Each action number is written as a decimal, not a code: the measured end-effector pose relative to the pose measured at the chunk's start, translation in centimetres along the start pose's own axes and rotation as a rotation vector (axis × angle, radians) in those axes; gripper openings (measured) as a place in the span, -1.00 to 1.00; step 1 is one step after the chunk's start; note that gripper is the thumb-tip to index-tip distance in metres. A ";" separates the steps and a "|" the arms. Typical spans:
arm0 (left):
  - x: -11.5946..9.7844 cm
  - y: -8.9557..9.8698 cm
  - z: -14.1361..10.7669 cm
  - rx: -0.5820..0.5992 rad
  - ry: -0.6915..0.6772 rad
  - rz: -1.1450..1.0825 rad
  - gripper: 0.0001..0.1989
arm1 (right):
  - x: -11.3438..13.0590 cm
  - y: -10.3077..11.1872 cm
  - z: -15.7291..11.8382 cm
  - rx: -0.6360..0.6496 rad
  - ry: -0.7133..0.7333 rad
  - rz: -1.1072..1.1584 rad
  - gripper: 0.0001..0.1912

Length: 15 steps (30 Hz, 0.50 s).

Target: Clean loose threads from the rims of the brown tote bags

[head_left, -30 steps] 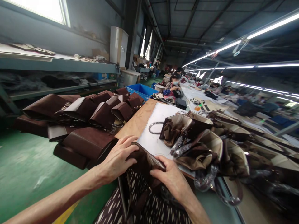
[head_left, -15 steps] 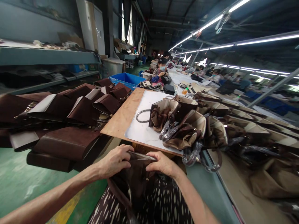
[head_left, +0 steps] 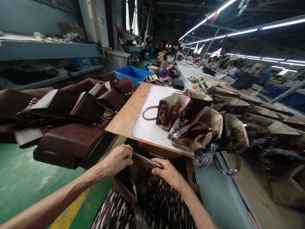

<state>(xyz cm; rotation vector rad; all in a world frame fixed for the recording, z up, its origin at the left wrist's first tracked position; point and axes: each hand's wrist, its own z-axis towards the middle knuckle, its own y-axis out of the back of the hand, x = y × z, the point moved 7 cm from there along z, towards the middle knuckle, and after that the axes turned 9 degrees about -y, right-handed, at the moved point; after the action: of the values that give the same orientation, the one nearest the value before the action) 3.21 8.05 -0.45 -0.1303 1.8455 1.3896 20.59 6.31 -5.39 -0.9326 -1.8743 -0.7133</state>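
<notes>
We see one dark brown bag [head_left: 145, 175] low at the near centre, against patterned cloth [head_left: 114, 203], short of the worktop [head_left: 125, 119]. Left hand [head_left: 119, 161]: fingers curled, pinching the left end of its rim [head_left: 145, 159]. Right hand [head_left: 168, 173]: thumb near side, fingers far side, pinching the right end. Fingertips partly hidden. We judge the step as handling the rim, held taut between both hands; a next move calls for keeping both pinches level. Lined bags [head_left: 202, 127] right, brown pieces [head_left: 69, 140] stacked left.
</notes>
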 end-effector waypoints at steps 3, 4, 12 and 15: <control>0.3 0.1 0.3 -0.005 -0.006 -0.020 -0.83 | 0.2 0.2 -0.1 -0.033 0.015 -0.061 -0.59; 0.3 0.1 0.3 -0.009 -0.023 -0.033 -0.84 | 0.2 0.2 -0.2 -0.039 0.021 -0.073 -0.58; 1.1 0.7 0.5 -0.124 -0.027 -0.169 -0.86 | -0.1 0.8 -0.5 -0.134 0.046 -0.156 -0.61; 1.5 0.6 0.8 -0.142 0.002 -0.180 -0.85 | 0.0 1.2 -0.5 -0.217 0.056 -0.168 -0.70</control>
<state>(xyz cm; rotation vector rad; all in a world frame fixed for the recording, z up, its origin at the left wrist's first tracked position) 2.33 9.46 -1.04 -0.3618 1.6910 1.3930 21.75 6.60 -5.03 -0.8859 -1.8668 -1.0502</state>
